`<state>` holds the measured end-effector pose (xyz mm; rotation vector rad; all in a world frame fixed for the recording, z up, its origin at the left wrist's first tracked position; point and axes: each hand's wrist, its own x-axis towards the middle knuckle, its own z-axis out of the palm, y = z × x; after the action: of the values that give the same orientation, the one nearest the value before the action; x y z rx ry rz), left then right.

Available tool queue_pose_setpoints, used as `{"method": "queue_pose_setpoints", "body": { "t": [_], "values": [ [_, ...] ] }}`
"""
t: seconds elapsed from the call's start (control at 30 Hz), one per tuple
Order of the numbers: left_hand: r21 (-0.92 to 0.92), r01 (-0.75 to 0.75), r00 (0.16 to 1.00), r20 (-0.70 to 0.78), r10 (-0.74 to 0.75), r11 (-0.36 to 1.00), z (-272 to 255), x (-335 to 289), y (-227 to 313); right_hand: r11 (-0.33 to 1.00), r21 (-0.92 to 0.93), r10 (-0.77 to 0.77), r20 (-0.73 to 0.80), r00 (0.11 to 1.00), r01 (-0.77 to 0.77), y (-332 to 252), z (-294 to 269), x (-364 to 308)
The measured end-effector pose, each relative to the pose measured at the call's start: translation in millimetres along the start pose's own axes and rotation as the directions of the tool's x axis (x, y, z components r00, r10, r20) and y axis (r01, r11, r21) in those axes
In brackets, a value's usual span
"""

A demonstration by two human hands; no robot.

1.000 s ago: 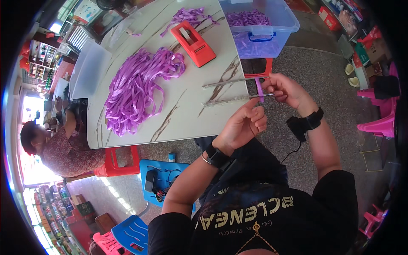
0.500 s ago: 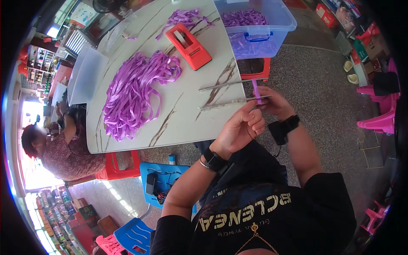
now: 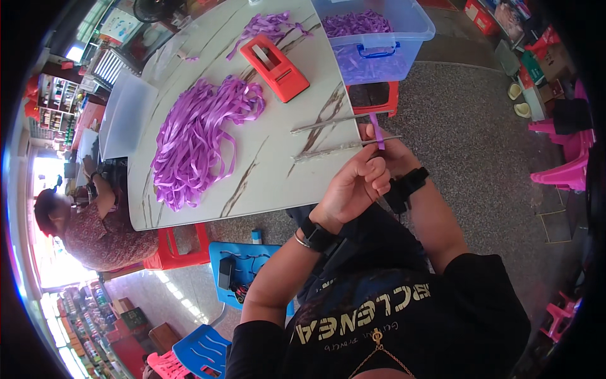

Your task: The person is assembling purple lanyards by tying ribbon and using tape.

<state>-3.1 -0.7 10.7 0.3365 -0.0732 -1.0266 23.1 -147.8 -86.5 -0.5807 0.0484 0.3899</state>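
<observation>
Two thin metal rods jut sideways past the table's right edge, the nearer one with clear tape along it. A short length of purple ribbon spans them near their free ends. My left hand is closed, its thumb and index finger pinching at the ribbon's lower part beside the nearer rod. Behind the ribbon, my right hand has its fingers curled around to the far side, closed on the ribbon; some of its fingertips are hidden. Left of the rods lies a large bundle of purple ribbons on the marbled table.
A red tape dispenser stands beyond the rods, with a smaller ribbon pile behind it. A clear bin of purple ribbons rests on a red stool. Another person sits at the left.
My right hand has shifted left and slightly up, its fingertips now showing left of the ribbon. The ribbon has tilted a little. My left hand stays by the nearer rod.
</observation>
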Motion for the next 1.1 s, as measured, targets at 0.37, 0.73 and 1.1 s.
{"method": "queue_pose_setpoints", "body": {
  "t": [0.37,0.73,1.1],
  "values": [
    [-0.014,-0.010,1.000,-0.016,0.010,1.000,-6,-3,-2,0.208,-0.971,-0.269,-0.175,0.947,-0.120,-58,70,-37],
    [-0.004,-0.013,0.999,0.036,0.013,1.000,-5,3,-1,0.938,-0.293,0.124,-0.206,0.971,-0.183,-56,17,-26],
    [-0.092,-0.070,0.995,0.066,0.076,0.993,-14,-1,-6,0.999,-0.042,-0.026,-0.110,0.994,0.021,-31,27,-19]
  ]
}}
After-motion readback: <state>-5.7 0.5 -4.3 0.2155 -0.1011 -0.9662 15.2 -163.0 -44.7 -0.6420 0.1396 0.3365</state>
